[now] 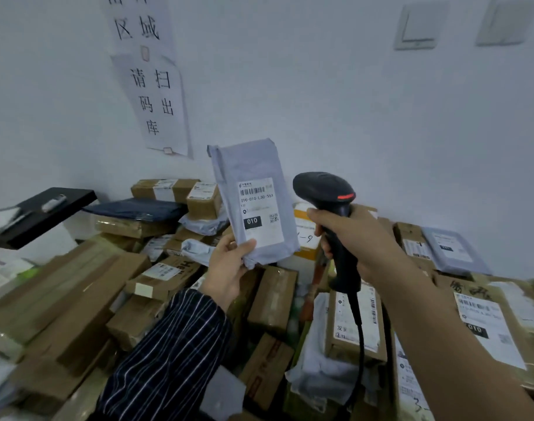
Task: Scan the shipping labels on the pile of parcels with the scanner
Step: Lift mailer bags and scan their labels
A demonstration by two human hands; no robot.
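Note:
My left hand holds a grey plastic mailer parcel upright by its lower corner, thumb on the front. Its white shipping label with a barcode faces me. My right hand grips the handle of a black handheld scanner. The scanner's head sits just right of the label, level with the barcode, and its cable hangs down. Below both hands lies the pile of parcels, brown cardboard boxes and grey mailers, many with labels.
A white wall stands right behind the pile, with paper signs taped to it and switch plates at the upper right. A black flat object rests at the left. Labelled boxes crowd the right side.

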